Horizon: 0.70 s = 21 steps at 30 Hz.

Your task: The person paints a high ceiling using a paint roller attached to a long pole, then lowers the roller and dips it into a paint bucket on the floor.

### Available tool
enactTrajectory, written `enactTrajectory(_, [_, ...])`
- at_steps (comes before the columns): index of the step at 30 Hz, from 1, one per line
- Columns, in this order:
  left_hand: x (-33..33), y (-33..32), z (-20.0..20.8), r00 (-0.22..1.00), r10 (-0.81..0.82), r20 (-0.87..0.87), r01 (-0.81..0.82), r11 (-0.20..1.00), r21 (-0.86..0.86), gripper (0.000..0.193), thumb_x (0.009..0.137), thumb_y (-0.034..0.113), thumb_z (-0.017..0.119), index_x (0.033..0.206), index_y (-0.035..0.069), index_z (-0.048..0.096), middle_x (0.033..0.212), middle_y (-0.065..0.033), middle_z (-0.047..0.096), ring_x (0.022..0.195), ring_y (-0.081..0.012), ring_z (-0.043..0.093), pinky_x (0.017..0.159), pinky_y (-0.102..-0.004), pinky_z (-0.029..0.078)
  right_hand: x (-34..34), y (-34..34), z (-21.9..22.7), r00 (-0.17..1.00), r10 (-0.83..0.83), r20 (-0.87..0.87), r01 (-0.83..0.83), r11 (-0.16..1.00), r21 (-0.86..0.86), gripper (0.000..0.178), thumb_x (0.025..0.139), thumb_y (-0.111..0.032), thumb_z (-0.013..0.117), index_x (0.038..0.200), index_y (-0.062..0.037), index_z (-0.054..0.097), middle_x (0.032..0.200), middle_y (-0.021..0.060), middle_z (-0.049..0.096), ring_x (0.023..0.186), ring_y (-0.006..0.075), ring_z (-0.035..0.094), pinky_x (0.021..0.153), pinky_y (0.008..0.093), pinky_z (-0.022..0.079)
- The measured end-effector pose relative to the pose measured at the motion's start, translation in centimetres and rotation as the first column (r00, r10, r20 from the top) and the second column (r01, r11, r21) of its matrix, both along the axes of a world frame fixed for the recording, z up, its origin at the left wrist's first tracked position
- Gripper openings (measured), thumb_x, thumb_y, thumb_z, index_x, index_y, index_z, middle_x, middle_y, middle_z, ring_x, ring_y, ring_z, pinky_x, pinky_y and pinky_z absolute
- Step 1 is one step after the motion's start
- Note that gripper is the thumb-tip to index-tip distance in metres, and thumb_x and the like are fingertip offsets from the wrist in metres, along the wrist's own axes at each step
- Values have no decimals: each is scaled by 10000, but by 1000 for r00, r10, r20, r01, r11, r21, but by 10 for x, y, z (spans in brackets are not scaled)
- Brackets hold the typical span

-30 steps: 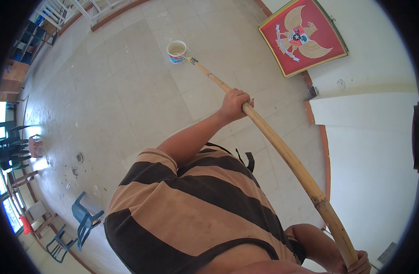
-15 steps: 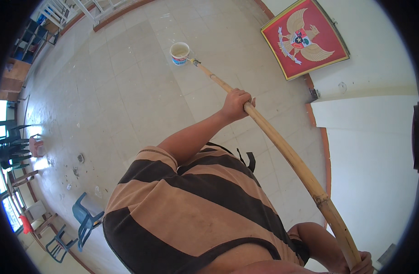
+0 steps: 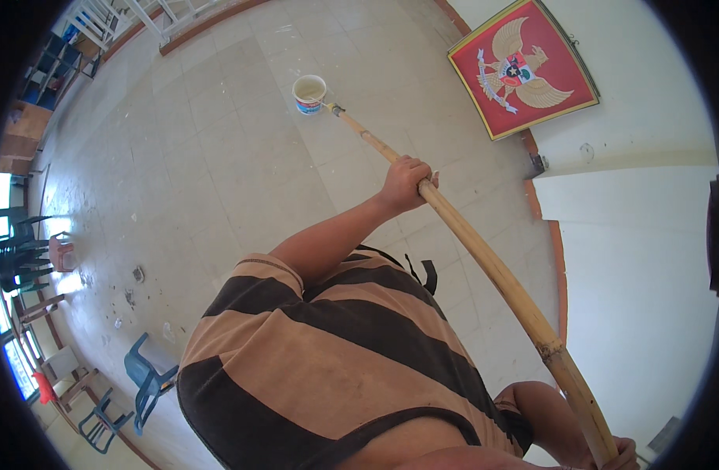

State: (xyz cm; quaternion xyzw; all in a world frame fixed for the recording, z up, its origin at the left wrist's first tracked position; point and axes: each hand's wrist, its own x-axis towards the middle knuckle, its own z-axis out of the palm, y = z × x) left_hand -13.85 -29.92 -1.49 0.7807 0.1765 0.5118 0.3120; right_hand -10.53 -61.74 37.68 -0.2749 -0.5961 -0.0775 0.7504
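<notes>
A long bamboo pole (image 3: 496, 270) slants from the lower right corner up to a white bucket (image 3: 308, 108) with a blue and red label on the tiled floor. My left hand (image 3: 406, 183) is wrapped round the pole's upper part, arm stretched out. Down at the lower right, my right hand (image 3: 622, 456) grips the thick near end, partly cut off by the picture's edge. A metal and yellow fitting (image 3: 334, 110) is fixed to the pole's thin far end and reaches the bucket's rim. What is attached beyond it, inside the bucket, cannot be made out.
A red framed emblem panel (image 3: 524, 70) leans at the white wall (image 3: 641, 290) on the right. Blue-grey chairs (image 3: 146, 380) and stacked dark chairs (image 3: 23, 254) stand along the left. White railings (image 3: 160, 23) are at the far left. Small debris (image 3: 130, 297) lies on the floor.
</notes>
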Motion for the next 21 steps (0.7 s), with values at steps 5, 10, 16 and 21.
enactTrajectory(5, [-3,1,1,1000,-24,16,24,999,29,263,701,45,694,611,81,450,533,-78,476,495,-282,493,517,-367,396,-4,0,-1,997,-79,-3,79,994,72,253,942,-319,517,874,-75,514,657,-43,460,511,72,497,449,233,494])
enactTrajectory(10, [-5,-2,3,999,-39,12,38,999,24,263,704,44,694,611,82,451,539,-77,480,497,-279,492,513,-368,391,-7,-3,-3,996,-83,-46,84,996,27,262,940,-326,518,841,-83,507,643,-52,459,510,74,497,452,240,494])
enactTrajectory(16, [-6,-8,5,999,-47,7,47,999,22,259,706,41,693,615,86,455,542,-73,482,498,-276,491,513,-366,390,-5,-9,-3,999,13,-52,-11,999,33,254,937,-327,521,847,-89,519,636,-48,479,505,78,505,452,248,496])
enactTrajectory(21, [-4,-12,4,998,-56,-8,56,998,41,253,706,45,695,617,83,461,545,-75,483,504,-277,494,519,-370,392,-2,-19,-7,996,-43,-76,47,998,48,254,927,-324,543,846,-84,527,622,-44,492,491,81,516,450,253,500])
